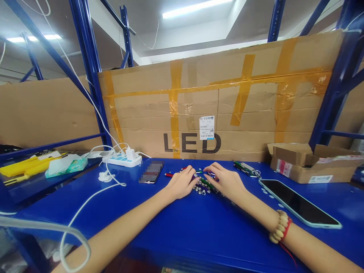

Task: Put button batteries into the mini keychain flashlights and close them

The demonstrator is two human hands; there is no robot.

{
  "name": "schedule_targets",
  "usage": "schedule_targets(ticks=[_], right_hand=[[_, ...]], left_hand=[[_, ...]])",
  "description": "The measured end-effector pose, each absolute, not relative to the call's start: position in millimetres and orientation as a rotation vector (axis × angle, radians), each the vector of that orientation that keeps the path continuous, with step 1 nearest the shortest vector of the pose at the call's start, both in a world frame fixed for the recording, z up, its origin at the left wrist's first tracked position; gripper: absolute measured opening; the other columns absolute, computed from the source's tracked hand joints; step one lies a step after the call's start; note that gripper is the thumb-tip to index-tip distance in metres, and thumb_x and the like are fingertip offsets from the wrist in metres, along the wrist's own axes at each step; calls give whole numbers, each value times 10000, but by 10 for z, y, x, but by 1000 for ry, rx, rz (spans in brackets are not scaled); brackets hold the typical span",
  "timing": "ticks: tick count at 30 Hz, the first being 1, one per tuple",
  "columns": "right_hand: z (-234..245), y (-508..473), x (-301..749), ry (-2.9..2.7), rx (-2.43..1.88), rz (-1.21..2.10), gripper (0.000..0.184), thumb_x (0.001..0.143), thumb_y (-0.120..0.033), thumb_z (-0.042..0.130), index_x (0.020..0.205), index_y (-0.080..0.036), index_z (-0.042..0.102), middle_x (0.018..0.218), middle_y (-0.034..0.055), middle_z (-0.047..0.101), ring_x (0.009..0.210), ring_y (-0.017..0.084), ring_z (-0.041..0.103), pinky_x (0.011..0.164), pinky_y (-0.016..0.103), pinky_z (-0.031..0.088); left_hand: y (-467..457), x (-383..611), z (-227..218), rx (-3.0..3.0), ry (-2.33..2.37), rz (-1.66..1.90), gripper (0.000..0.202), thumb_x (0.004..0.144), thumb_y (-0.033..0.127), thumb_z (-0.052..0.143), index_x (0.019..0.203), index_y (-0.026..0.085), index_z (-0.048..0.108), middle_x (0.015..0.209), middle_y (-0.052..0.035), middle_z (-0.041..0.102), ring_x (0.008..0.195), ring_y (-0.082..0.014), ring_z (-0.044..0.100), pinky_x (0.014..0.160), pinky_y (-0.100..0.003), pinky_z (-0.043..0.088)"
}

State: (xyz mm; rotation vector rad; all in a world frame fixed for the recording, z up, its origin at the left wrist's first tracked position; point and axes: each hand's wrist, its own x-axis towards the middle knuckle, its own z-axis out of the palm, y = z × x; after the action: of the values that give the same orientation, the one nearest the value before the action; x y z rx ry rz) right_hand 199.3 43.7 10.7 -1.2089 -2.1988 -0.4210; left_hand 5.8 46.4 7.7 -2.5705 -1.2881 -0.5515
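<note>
White cable [45,225] looped closest of all, well to the near left of the left hand [183,184]. Slim, glossy pens [209,184] in red, blue and green, with silvery metal bits [201,190] among them, lay in one tangled pile under and between both hands. Left fingers bent down close together over it; the right hand [227,182] arched, thumb and forefinger parted. Whether either pinched a pen could not be told, nor the pen count. Right of the right hand lay one smaller cluster [247,168], one pale-edged device [298,201] and one open box [301,167]; left of the left, one dark phone [153,171] and one power strip [123,161].
</note>
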Motion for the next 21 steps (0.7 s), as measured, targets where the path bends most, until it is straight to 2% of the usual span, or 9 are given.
schedule_targets(ticks=[3, 5, 12, 16, 21], right_hand=[[110, 499, 2063, -2238, -1483, -409, 186, 878, -229, 484, 915, -227, 666, 957, 25, 647, 818, 159, 631, 511, 214, 378], [99, 535, 2104, -2275, -1588, -357, 193, 866, -233, 502, 922, -230, 686, 967, 41, 642, 883, 181, 617, 556, 224, 404], [51, 570, 2123, -2333, -1575, -288, 216, 863, -281, 515, 930, -246, 717, 1029, 69, 620, 989, 209, 566, 728, 279, 460], [7, 595, 2119, -2316, -1488, -296, 190, 833, -311, 563, 908, -243, 724, 992, 76, 624, 955, 221, 574, 719, 310, 481], [-54, 650, 2156, -2290, -1406, -338, 136, 804, -273, 599, 846, -257, 728, 944, 61, 631, 907, 217, 597, 645, 294, 491]], left_hand=[[450, 57, 87, -2564, -1249, -505, 265, 963, 381, 279, 958, 183, 455, 1040, -59, 518, 859, -189, 588, 675, -277, 467], [451, 56, 84, -2559, -1238, -487, 279, 962, 389, 273, 964, 183, 461, 1041, -59, 515, 857, -189, 587, 671, -274, 467], [465, 48, 72, -2639, -1074, -465, 282, 965, 374, 263, 977, 177, 465, 997, -49, 523, 825, -170, 581, 665, -257, 459], [460, 46, 75, -2661, -993, -463, 272, 966, 361, 272, 969, 179, 474, 979, -45, 528, 817, -160, 571, 639, -239, 447], [454, 47, 83, -2665, -992, -474, 277, 968, 360, 270, 969, 174, 476, 979, -49, 533, 802, -165, 572, 613, -245, 442]])
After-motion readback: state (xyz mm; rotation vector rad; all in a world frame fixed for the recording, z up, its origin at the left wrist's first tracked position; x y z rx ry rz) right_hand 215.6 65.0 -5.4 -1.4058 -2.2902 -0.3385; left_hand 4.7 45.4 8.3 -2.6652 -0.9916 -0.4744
